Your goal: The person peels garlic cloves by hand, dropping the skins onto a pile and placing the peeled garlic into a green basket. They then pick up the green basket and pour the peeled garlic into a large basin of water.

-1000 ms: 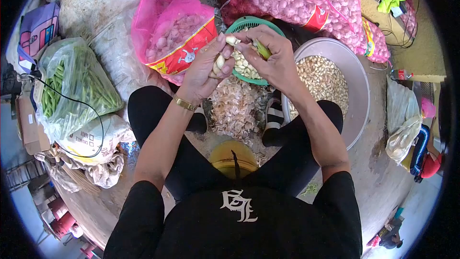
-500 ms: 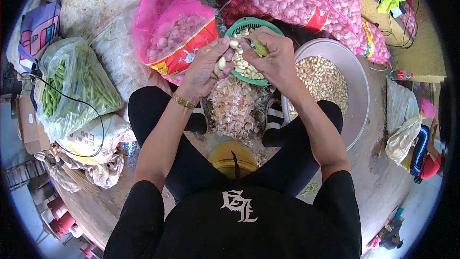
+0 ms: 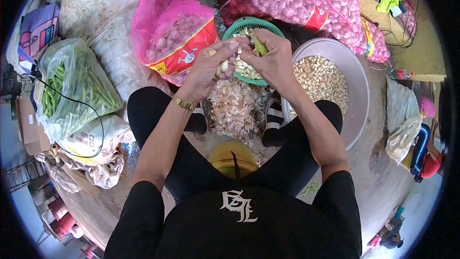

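Observation:
My left hand (image 3: 211, 67), with a gold watch at the wrist, is curled around several garlic cloves (image 3: 224, 66) near the green basket. Close beside it, my right hand (image 3: 270, 57) is closed on a yellow-green object (image 3: 259, 47), perhaps a knife handle; its far end is hidden by the fingers. The fingertips of both hands meet or nearly meet. Beneath them stands the green basket (image 3: 277, 29), holding peeled cloves. A heap of garlic skins (image 3: 235, 108) lies on the floor between my feet.
A wide pale basin (image 3: 358, 84) of cloves stands at the right. An open pink net bag (image 3: 165, 36) of garlic is at the left, with full garlic sacks (image 3: 335, 14) behind. Further left sits a plastic bag of green pods (image 3: 79, 86). A yellow stool (image 3: 232, 156) is between my legs.
The white clove at my left fingertips is now less visible. My right hand has shifted slightly left, and its fingers have turned a little around the yellow-green object.

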Motion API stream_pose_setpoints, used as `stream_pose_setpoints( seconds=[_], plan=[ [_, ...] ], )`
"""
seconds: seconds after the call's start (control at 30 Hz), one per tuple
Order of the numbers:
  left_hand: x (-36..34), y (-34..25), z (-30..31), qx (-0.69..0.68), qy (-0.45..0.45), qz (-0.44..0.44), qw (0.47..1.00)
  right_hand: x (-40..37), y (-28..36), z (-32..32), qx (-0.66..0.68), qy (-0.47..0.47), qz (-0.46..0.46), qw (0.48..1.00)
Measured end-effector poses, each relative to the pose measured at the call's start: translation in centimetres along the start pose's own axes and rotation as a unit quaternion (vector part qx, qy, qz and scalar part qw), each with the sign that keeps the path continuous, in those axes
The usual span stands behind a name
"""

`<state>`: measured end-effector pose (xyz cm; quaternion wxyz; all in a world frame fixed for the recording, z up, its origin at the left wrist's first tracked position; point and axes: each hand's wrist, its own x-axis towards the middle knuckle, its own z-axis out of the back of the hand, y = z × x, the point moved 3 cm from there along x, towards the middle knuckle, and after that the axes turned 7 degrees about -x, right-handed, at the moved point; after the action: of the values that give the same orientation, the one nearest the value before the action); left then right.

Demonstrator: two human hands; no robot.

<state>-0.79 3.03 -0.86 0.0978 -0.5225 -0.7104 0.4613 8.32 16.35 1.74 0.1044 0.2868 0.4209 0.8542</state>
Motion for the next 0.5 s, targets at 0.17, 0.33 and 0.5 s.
stream_pose_setpoints(
  seconds=[0.17,0.33,0.5],
  plan=[
    [-0.2,-0.2,0.0,-0.028,0.029,0.003,0.999,-0.3,-1.0,-0.3,0.108,-0.001,-0.117,0.987],
    [-0.8,-1.0,-0.1,-0.074,0.058,-0.004,0.996,-0.1,-1.1,0.6,0.14,-0.01,-0.186,0.972],
    [-1.3,-1.7,1.1,-0.102,0.065,-0.03,0.992,-0.7,-2.1,1.0,0.142,0.04,-0.149,0.978]
  ],
)
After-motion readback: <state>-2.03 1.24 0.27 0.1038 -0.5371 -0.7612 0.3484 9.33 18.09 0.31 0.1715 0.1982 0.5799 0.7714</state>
